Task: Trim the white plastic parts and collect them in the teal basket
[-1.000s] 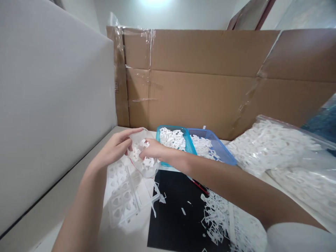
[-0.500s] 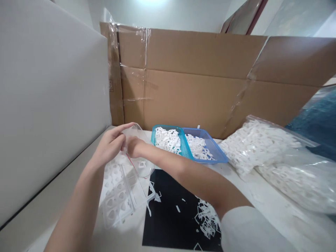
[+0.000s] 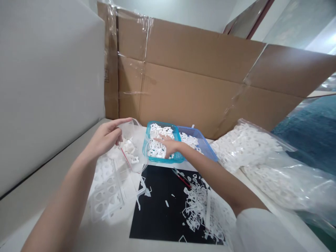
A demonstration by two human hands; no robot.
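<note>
My left hand [image 3: 106, 137] grips the rim of a clear zip bag [image 3: 140, 159], its index finger stretched along the top edge and the other fingers curled. Several small white plastic pieces [image 3: 128, 148] lie inside the bag, and a red strip runs along its mouth. My right hand [image 3: 169, 145] reaches into the teal basket [image 3: 164, 160], fingers spread over the white pieces [image 3: 157, 145] heaped there. Part of its fingers is lost among the pieces. Whether it has hold of any cannot be made out.
A blue basket [image 3: 210, 154] with white pieces adjoins the teal one. Red-handled cutters [image 3: 183, 180] and thin white scraps [image 3: 194, 206] lie on a black mat [image 3: 154, 217]. White moulded frames [image 3: 105, 196] are at left, filled bags [image 3: 246, 143] at right, cardboard [image 3: 183, 94] behind.
My right hand has left the bag and moved right into the teal basket. My left hand still holds the bag, where white pieces now show. The view has shifted slightly.
</note>
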